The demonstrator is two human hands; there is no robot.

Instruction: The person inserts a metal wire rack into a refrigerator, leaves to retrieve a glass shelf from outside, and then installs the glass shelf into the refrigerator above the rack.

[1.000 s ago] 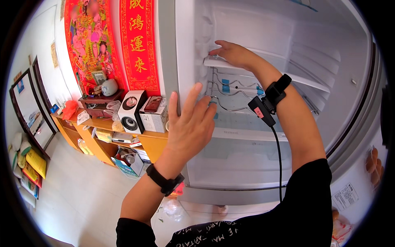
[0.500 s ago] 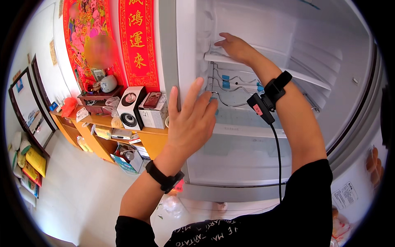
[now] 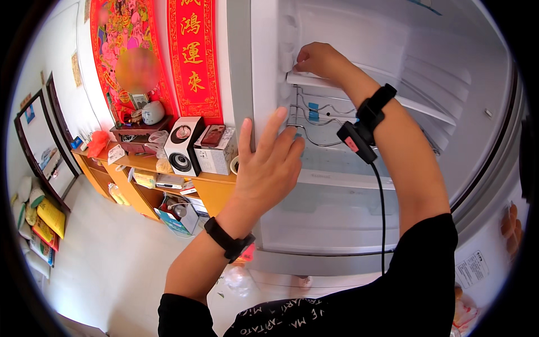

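Note:
My right hand [image 3: 319, 59] reaches into the open refrigerator [image 3: 351, 25], over the left end of a white-edged glass shelf [image 3: 415, 106]. Its fingers are curled downward and closed, with the tips close to the shelf's left end; what they hold, if anything, is hidden. My left hand [image 3: 269, 163] is raised at the refrigerator's left edge, fingers stretched and apart, nothing in it. Below the shelf hangs a wavy wire rack [image 3: 320, 121] with a blue clip [image 3: 313, 111]. A black strap with a small black device [image 3: 357, 140] and a cable sits on my right wrist.
A glass lower shelf and clear drawer [image 3: 325, 208] lie beneath. The refrigerator door [image 3: 477, 247] stands open at right, holding eggs [image 3: 510, 229]. At left, a wooden cabinet [image 3: 216, 194] carries a speaker [image 3: 182, 147] and a box [image 3: 216, 157]. Sacks [image 3: 50, 219] lie by the far wall.
My right hand's fingers have gone from stretched out to curled down at the shelf's left end. My left hand stays raised and open. The view has shifted slightly.

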